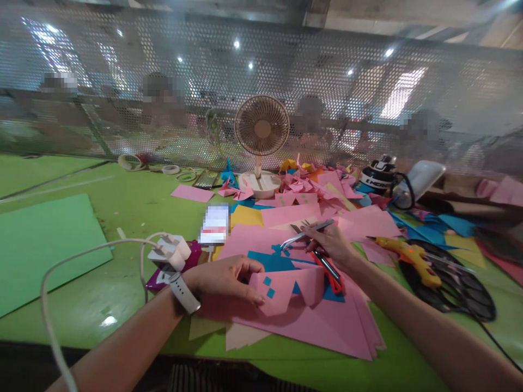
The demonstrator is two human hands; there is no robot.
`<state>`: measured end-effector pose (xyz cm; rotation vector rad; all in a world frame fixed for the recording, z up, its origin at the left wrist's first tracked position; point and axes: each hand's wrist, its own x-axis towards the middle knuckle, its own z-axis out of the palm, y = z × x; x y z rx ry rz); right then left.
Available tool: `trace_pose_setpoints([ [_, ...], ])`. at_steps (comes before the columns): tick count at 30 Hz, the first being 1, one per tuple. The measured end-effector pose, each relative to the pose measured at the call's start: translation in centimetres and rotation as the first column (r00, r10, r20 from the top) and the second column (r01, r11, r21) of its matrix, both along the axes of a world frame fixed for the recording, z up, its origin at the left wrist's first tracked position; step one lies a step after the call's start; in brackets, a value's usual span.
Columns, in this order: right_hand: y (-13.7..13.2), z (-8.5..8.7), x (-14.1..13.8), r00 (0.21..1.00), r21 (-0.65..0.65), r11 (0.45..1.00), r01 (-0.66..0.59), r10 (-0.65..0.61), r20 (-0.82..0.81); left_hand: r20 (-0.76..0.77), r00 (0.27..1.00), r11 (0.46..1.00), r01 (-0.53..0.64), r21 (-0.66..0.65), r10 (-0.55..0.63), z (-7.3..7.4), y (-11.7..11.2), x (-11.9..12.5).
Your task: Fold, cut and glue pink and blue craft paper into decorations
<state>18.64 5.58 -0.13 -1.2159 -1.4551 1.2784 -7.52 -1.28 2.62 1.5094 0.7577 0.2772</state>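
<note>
My left hand (pixel 233 277), with a white watch on its wrist, pinches a folded pink paper strip (pixel 278 291) between thumb and fingers. Two small blue squares (pixel 269 293) sit on the strip's left part. In my right hand (pixel 333 242) is a pair of silver tweezers (pixel 300 236), tips pointing left and down. Those tips are at some small blue paper bits (pixel 281 250) beside a blue sheet (pixel 272 261). A red-and-black handled tool (pixel 329 270), its kind unclear, lies below my right hand. Under everything is a stack of pink sheets (pixel 339 326).
A phone (pixel 214 224) and a white charger plug (pixel 169 252) with a cable stand left. Behind are a small fan (pixel 261 128) and a heap of folded paper (pixel 306 177). At right are a yellow glue gun (pixel 412 258), a black reel (pixel 469 294) and a bottle (pixel 378 177).
</note>
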Motion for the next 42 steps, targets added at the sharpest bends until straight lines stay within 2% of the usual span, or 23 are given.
trace_pose_setpoints([
  [9,-0.5,0.9,-0.7,1.000,0.015,1.000,0.016,-0.016,0.009,0.003,1.000,1.000,0.007,-0.008,-0.007,-0.1,0.0,0.0],
  [21,-0.1,0.1,-0.8,0.995,0.025,1.000,-0.003,0.005,-0.100,-0.010,1.000,1.000,-0.005,-0.004,0.005,-0.2,0.1,0.0],
  [28,0.1,-0.4,-0.7,0.994,0.035,0.999,-0.011,0.015,-0.108,-0.016,1.000,1.000,-0.008,0.016,0.009,0.0,0.0,0.0],
  [37,-0.1,0.1,-1.3,0.991,0.004,1.000,0.007,-0.006,-0.131,-0.020,1.000,1.000,-0.004,-0.007,0.004,0.1,0.0,0.0],
  [42,0.1,-0.3,-1.3,0.989,0.017,1.000,0.006,-0.004,-0.145,-0.016,1.000,1.000,-0.005,-0.022,0.005,0.0,0.0,0.0],
])
